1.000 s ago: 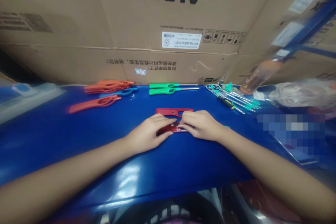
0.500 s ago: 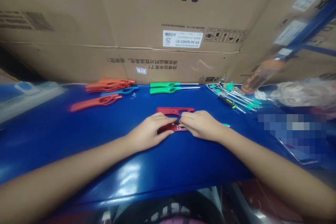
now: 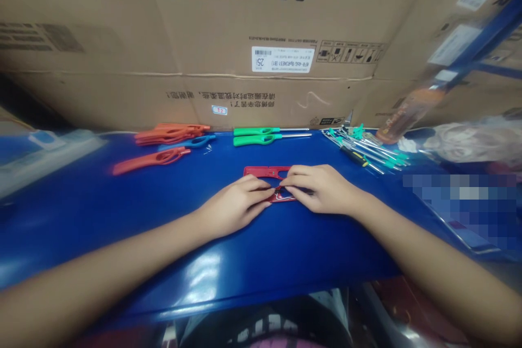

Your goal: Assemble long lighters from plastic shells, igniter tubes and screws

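Note:
My left hand [image 3: 234, 205] is closed around the left end of a red lighter housing half [image 3: 290, 199], holding it on the table. White wires and small dark parts show inside this half. My right hand [image 3: 324, 189] has its fingers pinched together over the middle of the same half, at the inner parts. What those fingertips hold is too small to make out. Just behind my hands lies a second red housing half [image 3: 261, 172], with its trigger opening partly covered by my right fingers.
On the blue table [image 3: 163, 261], finished-looking orange lighters [image 3: 169, 133], a blue one [image 3: 190, 142] and two green lighters [image 3: 253, 140] lie at the back. Metal lighter tubes [image 3: 371, 149] and a black-yellow screwdriver [image 3: 354, 156] lie back right, near a bottle [image 3: 410, 114]. A cardboard box [image 3: 204, 38] stands behind.
My right hand has shifted slightly right, its thumb and fingers now further apart over the housing. My left fingertips have moved closer to the inner parts.

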{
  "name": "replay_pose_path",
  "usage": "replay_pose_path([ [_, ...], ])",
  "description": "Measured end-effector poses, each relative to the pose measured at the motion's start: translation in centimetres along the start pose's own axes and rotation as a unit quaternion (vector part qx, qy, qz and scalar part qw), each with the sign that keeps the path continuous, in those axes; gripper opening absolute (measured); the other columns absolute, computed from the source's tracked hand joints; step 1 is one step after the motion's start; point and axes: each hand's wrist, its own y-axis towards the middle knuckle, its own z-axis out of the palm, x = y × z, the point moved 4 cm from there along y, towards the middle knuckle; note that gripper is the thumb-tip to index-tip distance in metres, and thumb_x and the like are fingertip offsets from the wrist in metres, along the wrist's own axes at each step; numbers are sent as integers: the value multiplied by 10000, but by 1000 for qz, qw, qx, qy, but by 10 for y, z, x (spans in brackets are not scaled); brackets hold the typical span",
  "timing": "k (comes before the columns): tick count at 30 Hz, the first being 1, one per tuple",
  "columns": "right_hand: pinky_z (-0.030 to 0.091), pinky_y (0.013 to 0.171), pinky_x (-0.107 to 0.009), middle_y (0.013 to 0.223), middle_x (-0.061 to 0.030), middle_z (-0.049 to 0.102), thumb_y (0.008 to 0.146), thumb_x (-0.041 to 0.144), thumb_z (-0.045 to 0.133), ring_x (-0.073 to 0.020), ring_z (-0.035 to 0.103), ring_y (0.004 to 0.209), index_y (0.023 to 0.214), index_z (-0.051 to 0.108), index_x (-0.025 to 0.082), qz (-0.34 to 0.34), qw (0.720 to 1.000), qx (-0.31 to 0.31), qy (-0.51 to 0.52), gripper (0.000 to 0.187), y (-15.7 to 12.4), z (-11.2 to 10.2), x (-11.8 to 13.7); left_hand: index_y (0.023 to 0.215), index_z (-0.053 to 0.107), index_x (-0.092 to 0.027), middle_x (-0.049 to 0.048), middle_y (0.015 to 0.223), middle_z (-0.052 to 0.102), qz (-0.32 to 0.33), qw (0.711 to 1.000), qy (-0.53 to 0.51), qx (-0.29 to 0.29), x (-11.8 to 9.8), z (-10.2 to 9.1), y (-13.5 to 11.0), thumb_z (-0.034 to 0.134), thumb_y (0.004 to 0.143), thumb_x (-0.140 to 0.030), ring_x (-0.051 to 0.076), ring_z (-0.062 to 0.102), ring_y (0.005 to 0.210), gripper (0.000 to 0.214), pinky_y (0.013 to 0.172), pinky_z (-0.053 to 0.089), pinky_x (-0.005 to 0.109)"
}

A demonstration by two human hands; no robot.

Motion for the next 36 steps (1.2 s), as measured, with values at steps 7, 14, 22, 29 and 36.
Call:
replay_pose_path([
  [7,474,719,-292,1088,-61,703,927,243,581,-195,676,918,1093,721,221,-6,999,31,28,218,0,-2,1,1192,701,-183,89,1118,709,-7,1000,12,2,-1,-2,-2,527,1015,-275,219,654,1027,265,948,541,385],
  [14,437,667,-251,1009,-26,668,892,197,625,-144,620,801,961,647,208,22,991,65,113,74,0,-3,-5,1248,664,-187,96,1112,696,-24,999,-17,-31,3,-4,-4,548,993,-246,213,639,1007,286,940,538,385],
  [22,431,708,-248,1019,-25,644,890,135,614,-142,590,842,937,629,199,45,983,85,156,80,-1,2,-6,1215,654,-217,100,1180,634,-22,999,-30,-6,0,-8,0,507,985,-192,227,595,1095,274,975,507,402],
  [29,417,661,-237,1001,-29,603,863,142,628,-119,535,746,951,623,192,46,977,88,190,102,-2,0,-8,1176,659,-242,84,1254,602,-20,1000,-15,7,1,-8,-1,493,987,-187,233,572,1158,257,994,473,411],
  [36,415,669,-248,1004,-34,618,901,165,612,-138,555,785,996,636,202,70,980,81,169,105,0,5,-9,1156,650,-233,74,1195,638,-22,1000,-18,9,0,-9,0,488,984,-184,220,595,1092,241,960,478,394],
])
